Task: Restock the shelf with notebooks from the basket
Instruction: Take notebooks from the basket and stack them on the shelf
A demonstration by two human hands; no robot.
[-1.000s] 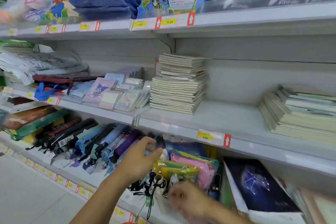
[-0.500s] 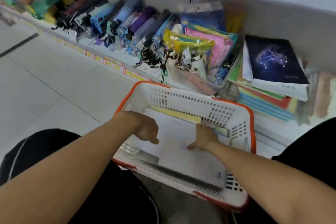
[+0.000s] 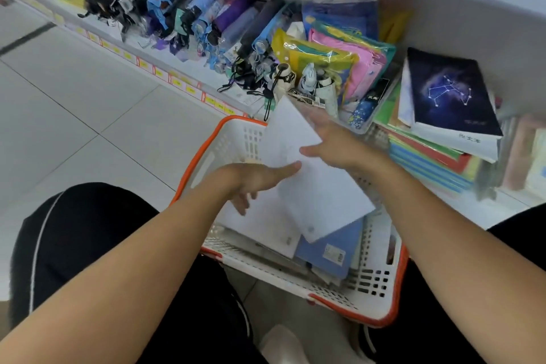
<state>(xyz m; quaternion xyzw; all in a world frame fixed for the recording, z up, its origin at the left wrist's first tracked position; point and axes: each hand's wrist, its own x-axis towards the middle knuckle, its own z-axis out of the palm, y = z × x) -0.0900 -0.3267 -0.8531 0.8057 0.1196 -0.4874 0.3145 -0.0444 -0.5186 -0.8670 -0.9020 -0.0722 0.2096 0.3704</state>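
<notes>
a white notebook [image 3: 310, 174], flat, rectangular and plain-covered with a small mark near its lower corner, is held tilted above the basket [image 3: 230, 139] at the centre of the frame, one corner pointing up toward the shelf. the right hand [image 3: 339, 142] grips its upper right edge, thumb on the cover and fingers behind it; motion blur softens the fingers. the left hand [image 3: 254, 180] has its thumb on the cover's left side, and its fingers curl beneath, so it holds the same notebook from below. the basket is white perforated plastic with an orange rim, sitting on the floor between the person's dark-clad knees, and inside it lie more white notebooks [image 3: 260, 227] and a pale blue one [image 3: 331, 248] with a barcode sticker. in the upper half of the frame the lowest shelf [image 3: 206, 80] carries a row of folded umbrellas [image 3: 206, 15] in fabric sleeves, glossy plastic pouches [image 3: 334, 56] in yellow, pink and blue, and at right a stack topped by a dark constellation-printed notebook [image 3: 446, 91].
</notes>
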